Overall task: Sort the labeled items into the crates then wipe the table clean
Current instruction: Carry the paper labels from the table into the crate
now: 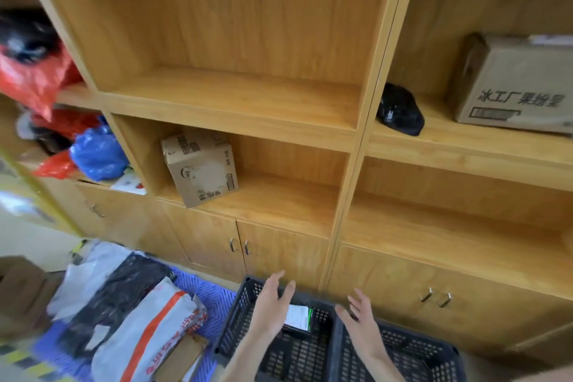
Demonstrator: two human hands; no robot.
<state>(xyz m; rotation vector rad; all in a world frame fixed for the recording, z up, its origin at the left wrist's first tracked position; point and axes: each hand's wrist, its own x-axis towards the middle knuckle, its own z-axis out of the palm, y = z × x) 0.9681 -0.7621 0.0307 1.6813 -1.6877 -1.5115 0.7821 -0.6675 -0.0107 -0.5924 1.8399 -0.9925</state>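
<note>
Two dark perforated crates stand side by side at the bottom, the left crate and the right crate. A dark parcel with a white label lies inside the left crate. My left hand hovers above that crate, fingers spread, holding nothing. My right hand hangs open over the divide between the crates, also empty. Left of the crates, a pile of mailer bags rests on a blue mat: a grey bag with an orange stripe and a black bag.
A wooden shelf unit with cupboard doors fills the view behind the crates. It holds a small cardboard box, a black bag, a large carton, and red and blue bags at left.
</note>
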